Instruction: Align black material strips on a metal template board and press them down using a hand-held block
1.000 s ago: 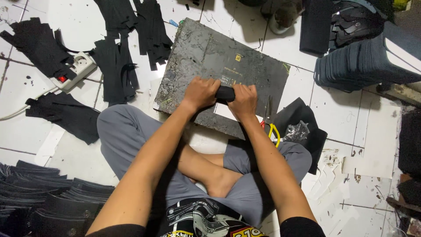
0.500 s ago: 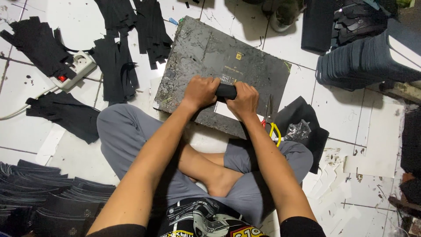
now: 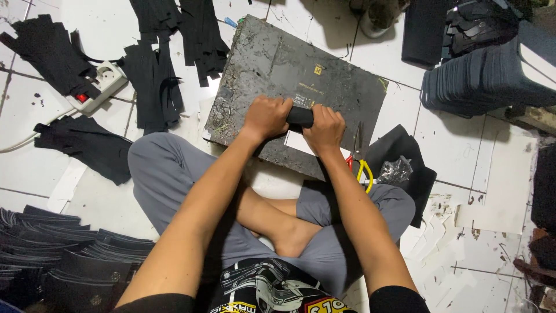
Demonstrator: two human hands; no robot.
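I sit cross-legged on a white tiled floor. A dark, scuffed board (image 3: pixel 278 64) rests across my knees and the floor. Both my hands press on a small black piece (image 3: pixel 300 116) at the board's near edge. My left hand (image 3: pixel 265 117) grips its left end and my right hand (image 3: pixel 324 128) grips its right end, fingers curled over it. A white card (image 3: pixel 301 142) lies under my hands on the board.
Scissors with yellow and red handles (image 3: pixel 360 165) lie by my right knee beside black cloth and a crumpled bag (image 3: pixel 398 169). Black cut pieces (image 3: pixel 153 81) and a white power strip (image 3: pixel 95 86) lie left. Stacks of black pieces sit lower left (image 3: pixel 63 261) and upper right (image 3: pixel 492 75).
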